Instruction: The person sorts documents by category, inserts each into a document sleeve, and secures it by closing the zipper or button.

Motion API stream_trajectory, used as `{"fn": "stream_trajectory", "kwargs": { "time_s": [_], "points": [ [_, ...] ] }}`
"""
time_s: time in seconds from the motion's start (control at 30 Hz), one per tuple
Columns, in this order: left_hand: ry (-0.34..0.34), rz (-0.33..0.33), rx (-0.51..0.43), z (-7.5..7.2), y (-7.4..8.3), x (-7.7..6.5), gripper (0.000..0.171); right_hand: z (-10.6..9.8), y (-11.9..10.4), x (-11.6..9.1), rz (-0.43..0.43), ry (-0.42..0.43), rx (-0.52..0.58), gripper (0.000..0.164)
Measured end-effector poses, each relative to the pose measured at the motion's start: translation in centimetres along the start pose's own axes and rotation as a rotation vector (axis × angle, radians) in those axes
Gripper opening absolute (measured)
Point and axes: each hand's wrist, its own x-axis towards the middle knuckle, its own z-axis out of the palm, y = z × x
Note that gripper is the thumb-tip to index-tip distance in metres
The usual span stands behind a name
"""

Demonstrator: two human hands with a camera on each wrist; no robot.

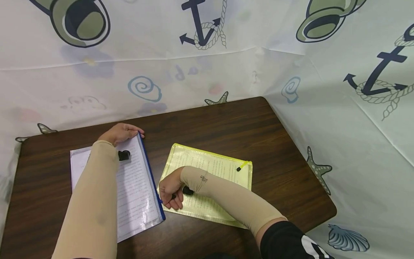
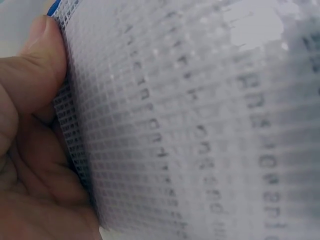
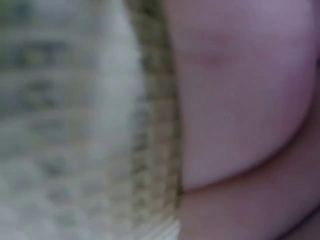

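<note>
A clear mesh zipper pouch (image 1: 137, 194) with a blue zipper edge lies on the left, printed paper inside. My left hand (image 1: 120, 133) grips its far right corner; in the left wrist view the thumb (image 2: 42, 47) lies against the mesh edge. At the blue edge's near end, my right hand (image 1: 171, 189) has its fingers curled around the blue zipper pull (image 1: 161, 201), whose black tip (image 1: 173, 196) shows among the fingers. Under that hand and forearm lies a yellow mesh zipper pouch (image 1: 200, 158), also holding printed paper. The right wrist view is blurred, showing yellowish mesh beside skin.
Both pouches lie on a dark wood-grain table (image 1: 226, 122). The yellow pouch's zipper pull (image 1: 243, 166) sits at its far right corner. A white patterned curtain (image 1: 181, 79) hangs behind the table and along its right side.
</note>
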Motion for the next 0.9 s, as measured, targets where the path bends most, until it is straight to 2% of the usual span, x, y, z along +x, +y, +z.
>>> {"fn": "stream_trajectory", "kwargs": {
  "time_s": [0.27,0.57,0.9],
  "points": [
    [-0.002,0.009,0.013,-0.2,0.0,0.1,0.038,1.5,-0.2,-0.4,0.045,-0.051,-0.092,0.031],
    [0.007,-0.011,-0.041,0.1,0.0,-0.2,0.037,1.5,-0.1,-0.3,0.043,-0.046,-0.088,0.031],
    [0.000,-0.001,-0.014,-0.1,-0.1,0.0,0.037,1.6,0.0,-0.5,0.027,-0.024,-0.066,0.031]
  ]
}}
